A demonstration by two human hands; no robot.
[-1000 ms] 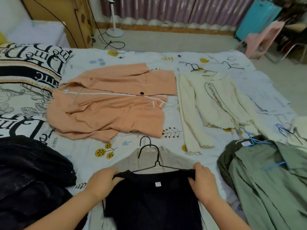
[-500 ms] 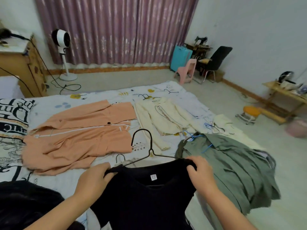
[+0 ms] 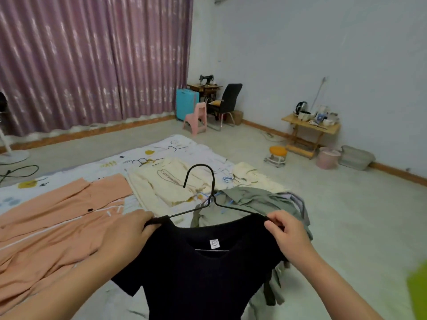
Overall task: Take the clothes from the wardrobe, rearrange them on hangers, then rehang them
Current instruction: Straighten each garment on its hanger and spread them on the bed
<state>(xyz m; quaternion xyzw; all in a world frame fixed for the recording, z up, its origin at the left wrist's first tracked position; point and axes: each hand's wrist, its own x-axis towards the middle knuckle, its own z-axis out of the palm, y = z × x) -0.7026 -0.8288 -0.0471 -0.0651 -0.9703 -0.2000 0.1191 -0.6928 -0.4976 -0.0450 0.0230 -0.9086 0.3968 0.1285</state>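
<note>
Hanging black top (image 3: 205, 269) held above bed (image 3: 120, 162): shoulders pinched on black hanger (image 3: 209, 199) by left hand (image 3: 129, 229), right hand (image 3: 286, 229); seams best squared, hook kept upright.

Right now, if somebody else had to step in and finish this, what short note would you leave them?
Left hand and right hand each grip a shoulder of the black shirt, held up on its black hanger.
Done: this shirt is on its hanger.
Left: hang it up. The peach jacket and cream cardigan lie flat on the bed; the green shirt is heaped.
</note>
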